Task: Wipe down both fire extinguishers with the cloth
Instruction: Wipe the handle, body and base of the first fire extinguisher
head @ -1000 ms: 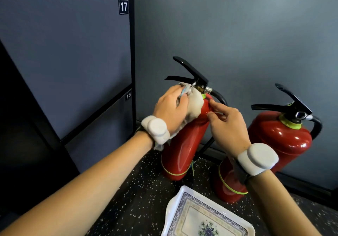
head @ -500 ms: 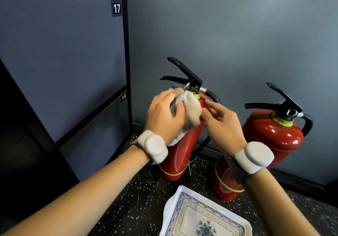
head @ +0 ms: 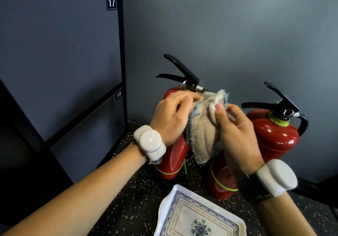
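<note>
Two red fire extinguishers with black handles stand on the speckled floor against the grey wall: the left extinguisher (head: 172, 159) and the right extinguisher (head: 274, 137). A beige cloth (head: 204, 129) with a frayed bluish edge hangs between my hands in front of the left extinguisher's shoulder. My left hand (head: 172, 115) grips the cloth's left side. My right hand (head: 236, 126) pinches its upper right corner between thumb and fingers. The cloth and my hands hide the left extinguisher's upper body and part of the right one's lower body.
A white patterned rectangular tray (head: 170, 206) lies on the floor just in front of the extinguishers. A dark locker unit (head: 64, 62) with panels numbered 17 and 18 stands to the left. The grey wall (head: 237, 34) closes the back.
The cloth has come off the left extinguisher's neck and now hangs spread between both hands. My right hand has left the extinguisher and taken hold of the cloth's corner.
</note>
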`<control>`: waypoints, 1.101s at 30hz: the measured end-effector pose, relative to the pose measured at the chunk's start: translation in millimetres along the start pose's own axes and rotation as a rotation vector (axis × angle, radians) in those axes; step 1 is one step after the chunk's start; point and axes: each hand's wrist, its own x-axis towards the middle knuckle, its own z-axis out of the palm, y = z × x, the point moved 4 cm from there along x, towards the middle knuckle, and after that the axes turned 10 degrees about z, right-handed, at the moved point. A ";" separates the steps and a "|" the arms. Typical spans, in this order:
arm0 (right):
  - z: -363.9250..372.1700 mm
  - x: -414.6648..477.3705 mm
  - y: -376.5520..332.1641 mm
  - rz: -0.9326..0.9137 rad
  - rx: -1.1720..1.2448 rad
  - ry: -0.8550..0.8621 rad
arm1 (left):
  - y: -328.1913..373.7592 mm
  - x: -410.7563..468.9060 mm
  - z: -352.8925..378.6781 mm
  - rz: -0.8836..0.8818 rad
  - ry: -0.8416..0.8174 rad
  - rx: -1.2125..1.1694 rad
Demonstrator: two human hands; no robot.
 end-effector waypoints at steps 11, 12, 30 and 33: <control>0.5 81.3 -41.5 -0.112 -0.434 0.254 | -42.6 7.8 3.7 -0.155 0.100 0.329; 6.6 91.1 -42.3 -0.077 -0.476 0.221 | -45.2 6.5 7.1 -0.151 0.100 0.322; 14.1 119.8 -68.1 0.073 -0.922 -0.194 | -61.5 -0.6 14.5 -0.062 0.179 0.381; 23.5 126.2 -68.0 0.026 -0.790 -0.192 | -64.2 0.7 16.4 -0.063 0.204 0.379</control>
